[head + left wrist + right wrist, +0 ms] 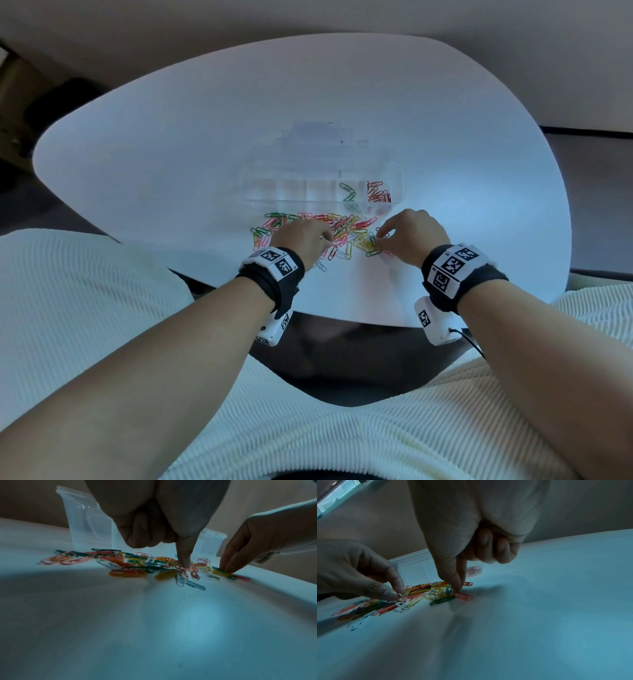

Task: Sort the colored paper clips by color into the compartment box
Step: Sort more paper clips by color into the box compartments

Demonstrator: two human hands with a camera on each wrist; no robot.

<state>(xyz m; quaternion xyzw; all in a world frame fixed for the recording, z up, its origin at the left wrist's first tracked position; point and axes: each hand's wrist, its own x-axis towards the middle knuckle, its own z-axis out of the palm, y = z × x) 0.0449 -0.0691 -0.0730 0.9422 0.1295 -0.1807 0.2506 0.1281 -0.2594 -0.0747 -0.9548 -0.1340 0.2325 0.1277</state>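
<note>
A heap of coloured paper clips lies on the white table, just in front of the clear compartment box. Green clips sit in one compartment of the box and red clips in the rightmost one. My left hand reaches down into the middle of the heap. Its thumb and forefinger pinch a pink clip against the table, and the other fingers are curled. My right hand works the heap's right edge with thumb and forefinger tips together on a clip. A red clip lies at those tips.
The box's open lid stands up behind it. Several compartments on the box's left hold nothing I can see. Bare tabletop spreads right of the heap and toward me. The table's near edge lies just behind my wrists.
</note>
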